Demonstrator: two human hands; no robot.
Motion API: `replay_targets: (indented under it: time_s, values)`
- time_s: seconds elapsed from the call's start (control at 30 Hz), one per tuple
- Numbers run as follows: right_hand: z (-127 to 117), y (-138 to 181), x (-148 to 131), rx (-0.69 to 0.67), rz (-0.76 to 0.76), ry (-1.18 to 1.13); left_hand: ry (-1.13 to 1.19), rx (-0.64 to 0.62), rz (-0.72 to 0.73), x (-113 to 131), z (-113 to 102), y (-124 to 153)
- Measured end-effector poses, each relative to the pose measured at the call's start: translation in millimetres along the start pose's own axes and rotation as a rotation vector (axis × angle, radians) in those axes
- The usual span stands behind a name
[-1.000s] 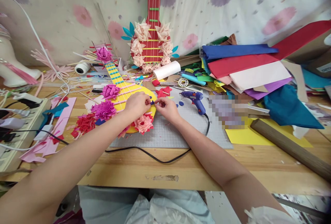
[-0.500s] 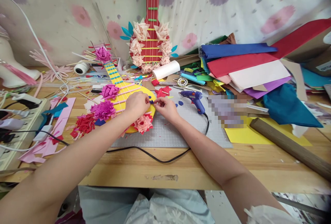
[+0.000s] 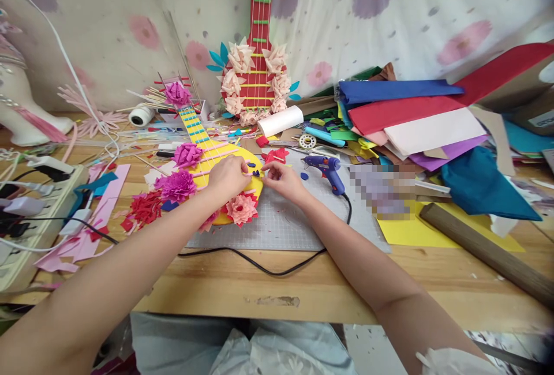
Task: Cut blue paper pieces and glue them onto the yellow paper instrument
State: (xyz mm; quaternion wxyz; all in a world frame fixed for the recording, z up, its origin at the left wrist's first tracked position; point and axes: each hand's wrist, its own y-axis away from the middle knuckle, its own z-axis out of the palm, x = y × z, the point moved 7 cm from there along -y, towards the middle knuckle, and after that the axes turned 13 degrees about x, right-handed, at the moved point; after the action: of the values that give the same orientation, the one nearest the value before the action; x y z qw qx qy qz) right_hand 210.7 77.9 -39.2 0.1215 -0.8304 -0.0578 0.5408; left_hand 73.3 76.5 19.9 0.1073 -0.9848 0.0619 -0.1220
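Note:
A yellow paper-flower-trimmed lute-shaped instrument (image 3: 249,156) lies tilted on the grey cutting mat (image 3: 285,231). My left hand (image 3: 229,176) rests over its body, fingers bent and drawn together; their tips are beside small dark blue petal-like pieces (image 3: 255,173). Just right of those pieces is my right hand (image 3: 283,182), thumb and fingers curled close together; anything between them is too small to make out. Another blue piece (image 3: 251,165) sits on the yellow surface. A coral paper flower (image 3: 242,209) and magenta paper flowers (image 3: 175,186) edge the body.
To the right lies a blue glue gun (image 3: 322,166), its black cord (image 3: 277,273) looping along the table front. Behind stands a red instrument with pale flowers (image 3: 255,92). Coloured paper (image 3: 402,104) is piled at right, a power strip (image 3: 47,231) at left.
My right hand has drawn slightly right, off the small blue pieces, which now show more fully. My left hand stays over the yellow body. The whole view has shifted a little.

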Motion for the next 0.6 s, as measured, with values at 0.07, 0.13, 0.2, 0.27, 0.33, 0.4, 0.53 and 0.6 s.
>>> replay_targets:
  time_s: [0.07, 0.13, 0.2, 0.27, 0.33, 0.4, 0.53, 0.6]
  values:
    - [1.6, -4.7, -1.4, -0.081, 0.005, -0.050, 0.013, -0.011, -0.024, -2.5, -3.6, 1.4]
    - [4.8, -9.0, -3.3, -0.160, 0.010, -0.104, 0.042, -0.045, -0.048, -4.1, -4.1, 4.0]
    - [8.4, -12.4, -4.8, -0.210, 0.011, -0.139, 0.093, -0.087, -0.061, -4.1, -2.0, 7.1]
    - [11.2, -14.3, -5.2, -0.225, 0.012, -0.154, 0.146, -0.119, -0.060, -3.2, 1.4, 9.8]
    - [12.3, -14.8, -4.5, -0.208, 0.017, -0.163, 0.179, -0.146, -0.062, -2.8, 5.4, 11.7]
    - [12.8, -14.0, -2.7, -0.187, 0.030, -0.167, 0.194, -0.170, -0.067, -2.5, 8.9, 12.7]
    - [15.4, -10.8, 1.1, -0.188, 0.046, -0.166, 0.182, -0.174, -0.067, -0.4, 10.0, 12.6]
    - [16.3, -10.5, 1.8, -0.187, 0.033, -0.180, 0.175, -0.179, -0.069, 0.4, 10.5, 12.5]
